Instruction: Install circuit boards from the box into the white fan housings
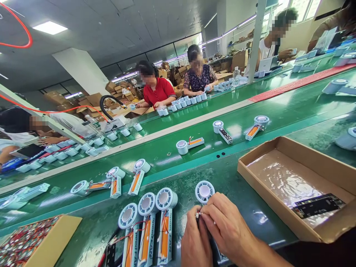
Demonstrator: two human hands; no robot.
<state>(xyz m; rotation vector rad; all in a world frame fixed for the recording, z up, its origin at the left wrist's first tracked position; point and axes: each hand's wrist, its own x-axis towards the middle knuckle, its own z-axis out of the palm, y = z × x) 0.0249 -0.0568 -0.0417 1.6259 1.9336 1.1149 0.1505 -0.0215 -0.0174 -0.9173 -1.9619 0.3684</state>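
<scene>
My left hand (196, 237) and my right hand (229, 226) meet at the front of the bench, fingers closed in a pinch. Between their fingertips shows a small white connector (198, 214); its wires are mostly hidden. Just beyond my fingers lies a light-blue handheld fan (205, 191), its round head facing up and its handle largely covered by my hands. To the left, three similar fans (164, 198) lie side by side, with orange batteries (165, 231) and thin red wires in their open handles.
At right, a cardboard tray (267, 196) holds black circuit boards (319, 205). A box of red-and-black wired parts (25, 241) stands front left. Beyond the bench, a green conveyor (164, 163) carries several fans. Co-workers (160, 89) sit across it.
</scene>
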